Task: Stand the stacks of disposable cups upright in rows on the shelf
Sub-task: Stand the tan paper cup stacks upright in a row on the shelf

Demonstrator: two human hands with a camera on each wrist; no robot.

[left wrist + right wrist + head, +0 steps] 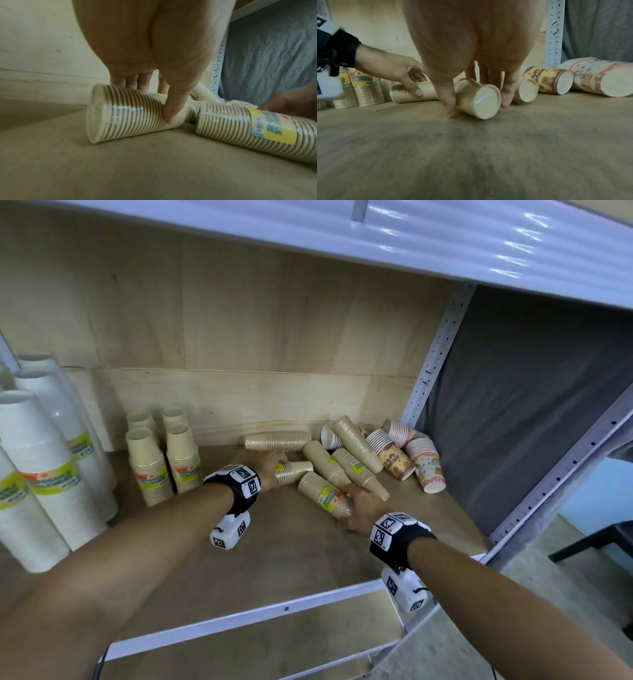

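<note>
The shelf (239,559) is a dull brown board with a pale metal front rail, backed by light plywood panels (239,320); a perforated grey upright (435,354) stands at the right of the frame, with creased grey cloth (531,405) hanging behind it and another metal shelf (445,234) across the top. Outside the frame at lower right lies a grey concrete floor (513,594). At the far left tall white cup stacks (44,474) stand upright, and just right of them four shorter tan cup stacks (164,457) stand in two rows. In the middle and right of the board a jumble of tan stacks lies on its side, with patterned party-cup stacks (411,460) against the upright. The left hand (270,470) curls its fingers and thumb round one lying tan stack (294,472), which rests on the board (the left wrist view shows the thumb pressed on its ribbed side). The right hand (359,508) grips the narrow end of a yellow-labelled tan stack (325,494), thumb on one side and fingers on the other; that end seems slightly raised off the board, though blur makes this uncertain.
</note>
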